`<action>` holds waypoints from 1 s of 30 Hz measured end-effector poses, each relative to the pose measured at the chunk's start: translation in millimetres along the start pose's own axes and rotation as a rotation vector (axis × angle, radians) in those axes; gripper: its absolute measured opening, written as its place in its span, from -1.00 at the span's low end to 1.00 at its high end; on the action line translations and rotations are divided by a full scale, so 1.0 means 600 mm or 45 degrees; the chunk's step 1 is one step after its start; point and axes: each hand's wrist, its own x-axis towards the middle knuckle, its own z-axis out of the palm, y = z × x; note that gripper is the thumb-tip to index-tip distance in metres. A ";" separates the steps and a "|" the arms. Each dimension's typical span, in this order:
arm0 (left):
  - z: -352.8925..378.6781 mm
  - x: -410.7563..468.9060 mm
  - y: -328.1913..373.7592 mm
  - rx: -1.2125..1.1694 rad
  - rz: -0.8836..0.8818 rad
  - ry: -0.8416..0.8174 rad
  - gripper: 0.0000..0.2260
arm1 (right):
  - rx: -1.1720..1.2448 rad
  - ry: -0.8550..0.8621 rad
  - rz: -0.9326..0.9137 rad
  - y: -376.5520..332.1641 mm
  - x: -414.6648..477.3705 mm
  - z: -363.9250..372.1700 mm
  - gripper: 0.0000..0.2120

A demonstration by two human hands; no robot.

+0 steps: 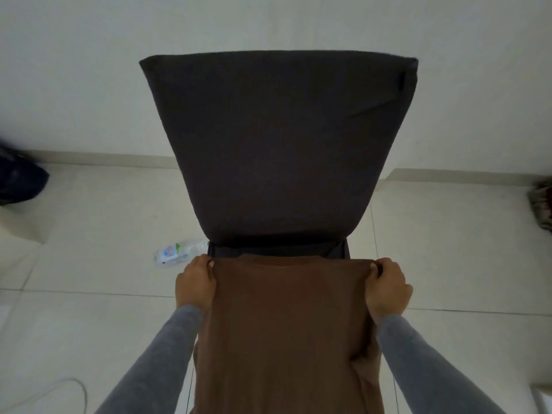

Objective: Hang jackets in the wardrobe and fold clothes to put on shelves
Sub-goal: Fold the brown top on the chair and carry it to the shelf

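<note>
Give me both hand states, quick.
Left hand: closed, pinching the brown garment at its top corner.
Right hand: closed, pinching the garment's other top corner.

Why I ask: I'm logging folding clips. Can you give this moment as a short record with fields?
garment: brown shirt, held spread by its top corners
left hand: pinches the top left corner
right hand: pinches the top right corner
behind: dark chair, just beyond the shirt
floor: plastic bottle on its side, left of the chair

Long grey sleeves (pixel 161 354) — close-fitting, perhaps knit.
</note>
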 end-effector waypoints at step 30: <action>0.200 0.036 -0.010 0.638 0.867 -0.552 -0.55 | -0.378 -0.408 -0.090 0.089 -0.150 0.199 -0.65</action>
